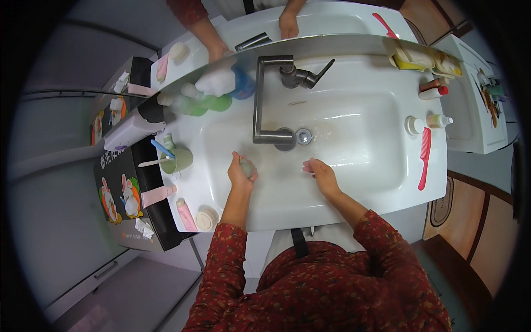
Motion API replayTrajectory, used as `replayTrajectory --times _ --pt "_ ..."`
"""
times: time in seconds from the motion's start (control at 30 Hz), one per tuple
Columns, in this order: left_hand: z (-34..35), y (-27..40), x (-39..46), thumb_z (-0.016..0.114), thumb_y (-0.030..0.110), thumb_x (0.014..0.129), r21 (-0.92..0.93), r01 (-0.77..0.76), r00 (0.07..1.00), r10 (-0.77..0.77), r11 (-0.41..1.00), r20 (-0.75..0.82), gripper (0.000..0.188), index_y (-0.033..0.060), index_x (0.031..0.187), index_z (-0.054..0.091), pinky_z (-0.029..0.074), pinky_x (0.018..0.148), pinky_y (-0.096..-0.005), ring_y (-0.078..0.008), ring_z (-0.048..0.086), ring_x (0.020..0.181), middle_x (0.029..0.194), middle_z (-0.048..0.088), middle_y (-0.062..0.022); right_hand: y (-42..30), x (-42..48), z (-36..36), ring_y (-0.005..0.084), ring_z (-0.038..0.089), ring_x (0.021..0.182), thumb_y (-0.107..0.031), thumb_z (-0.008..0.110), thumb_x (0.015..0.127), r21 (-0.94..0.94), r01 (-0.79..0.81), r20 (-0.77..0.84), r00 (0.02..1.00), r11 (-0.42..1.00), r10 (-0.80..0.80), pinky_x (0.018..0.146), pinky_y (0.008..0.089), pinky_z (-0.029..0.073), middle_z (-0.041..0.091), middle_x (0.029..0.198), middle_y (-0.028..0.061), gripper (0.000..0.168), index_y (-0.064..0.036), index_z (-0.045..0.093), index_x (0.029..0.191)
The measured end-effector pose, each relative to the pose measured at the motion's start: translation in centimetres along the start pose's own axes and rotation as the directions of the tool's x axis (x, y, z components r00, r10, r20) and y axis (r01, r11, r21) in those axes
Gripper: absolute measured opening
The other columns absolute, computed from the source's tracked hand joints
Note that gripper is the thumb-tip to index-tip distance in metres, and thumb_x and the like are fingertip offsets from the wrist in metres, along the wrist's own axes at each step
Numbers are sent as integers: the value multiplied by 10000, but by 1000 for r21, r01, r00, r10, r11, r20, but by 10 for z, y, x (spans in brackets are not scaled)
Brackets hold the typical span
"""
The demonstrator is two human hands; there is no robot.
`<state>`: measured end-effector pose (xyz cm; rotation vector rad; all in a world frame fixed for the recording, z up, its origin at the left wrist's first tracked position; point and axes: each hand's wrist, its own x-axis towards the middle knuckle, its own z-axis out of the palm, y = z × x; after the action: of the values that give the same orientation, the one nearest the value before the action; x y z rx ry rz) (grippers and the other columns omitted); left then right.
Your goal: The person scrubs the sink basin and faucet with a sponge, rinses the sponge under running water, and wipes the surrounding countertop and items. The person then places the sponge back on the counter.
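Over the white washbasin [269, 199], my left hand [241, 171] is curled around a small pale green piece that looks like a bar of soap [247, 167]. My fingers cover part of it. To the right, my right hand [320, 173] hovers over the bowl with fingers slightly bent and holding nothing. Between and beyond both hands is the angular grey metal faucet [259, 95], its spout end over the bowl. The round drain [304, 136] lies beside that spout end. The faucet's lever [323, 72] points up and to the right.
On the left ledge are a green cup [182, 161] with toothbrushes, pink tubes [186, 215] and a round white jar [206, 218]. Bottles [215, 83] crowd the back left. A pink comb [424, 159], small bottles [437, 121] and cloths [448, 64] line the right. A mirror [332, 40] borders the back.
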<state>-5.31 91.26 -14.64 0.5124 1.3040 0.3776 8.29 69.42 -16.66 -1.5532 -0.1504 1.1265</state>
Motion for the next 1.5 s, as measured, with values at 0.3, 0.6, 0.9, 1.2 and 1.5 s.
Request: replayTrajectory --times 0.3,0.6,0.9,1.2,1.5 --pt "66 -40 -30 385 403 945 -32 176 868 -140 984 477 450 68 1230 476 396 913 -422 -245 480 1074 1168 506 -79 -33 26 31 154 540 940 -205 614 825 94 29 106 994 995 -39 819 283 439 578 1047 67 436 -56 506 1221" --pt "42 -33 -5 451 219 946 64 110 961 -122 992 247 271 99 1189 470 381 849 -383 -204 468 1044 1161 520 -42 -52 59 -3 195 572 1000 -303 516 920 744 -203 52 968 637 247 903 371 448 584 1096 51 309 -103 510 1157" --pt "40 -31 -3 395 92 944 -105 100 951 -63 989 303 323 53 1264 410 424 930 -451 -242 478 1121 1243 454 -106 -61 48 -2 241 500 1142 -140 413 928 842 -100 83 995 531 56 966 400 418 478 1277 93 357 -89 416 1282" --pt "52 -44 -23 442 223 929 29 230 858 -217 973 465 383 113 1295 425 366 946 -497 -229 460 1134 1242 474 -58 -49 37 -7 222 520 1077 -15 444 821 768 -289 343 939 572 14 918 367 444 502 1213 79 577 -132 313 1371" --pt "62 -48 -11 467 295 925 -133 123 923 -64 983 379 352 98 1217 490 359 983 -458 -240 473 1136 1213 527 -71 -29 47 -8 176 510 1029 -86 540 828 668 -68 16 997 741 77 896 361 407 533 1114 51 485 -134 405 1291"
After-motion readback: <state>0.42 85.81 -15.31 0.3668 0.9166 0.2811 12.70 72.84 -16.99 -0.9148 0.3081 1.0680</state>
